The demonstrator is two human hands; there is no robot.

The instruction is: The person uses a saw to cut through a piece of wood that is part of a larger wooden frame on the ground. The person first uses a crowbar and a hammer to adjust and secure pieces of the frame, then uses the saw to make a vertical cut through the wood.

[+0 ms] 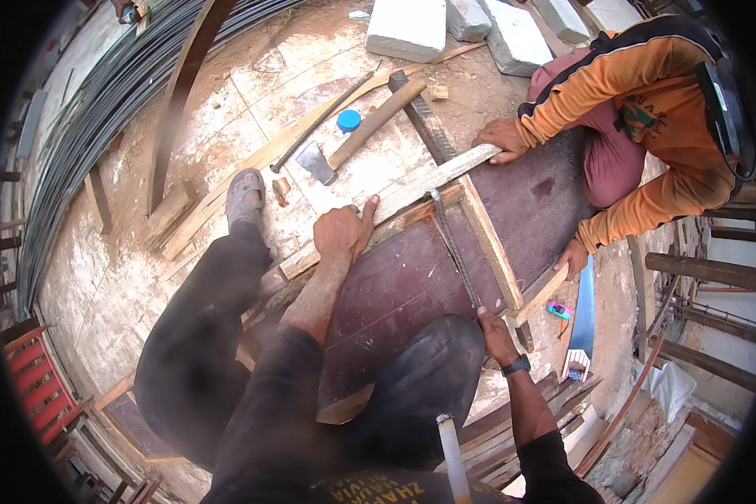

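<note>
My left hand (341, 233) is closed over a long pale wooden batten (424, 184), its thumb lying along the wood. This batten is part of a wooden frame resting on a dark red-brown panel (386, 290). Near my right knee, my right hand (497, 338) grips the lower end of a ribbed steel bar (457, 256). The bar's bent upper end meets the frame's inner edge, beside a crosspiece (490, 241). Opposite me, a person in an orange sleeve has one hand (502, 139) on the batten's far end and the other hand (572, 259) at the frame's near-right corner.
A hatchet (317, 162) with a wooden handle lies beyond the frame, near a blue round cap (349, 121). A handsaw (581, 323) lies at right beside a pink-and-teal tape measure (559, 310). Steel rods (84, 139) line the left; white blocks (407, 29) stand behind. A cigarette (452, 458) juts up close below.
</note>
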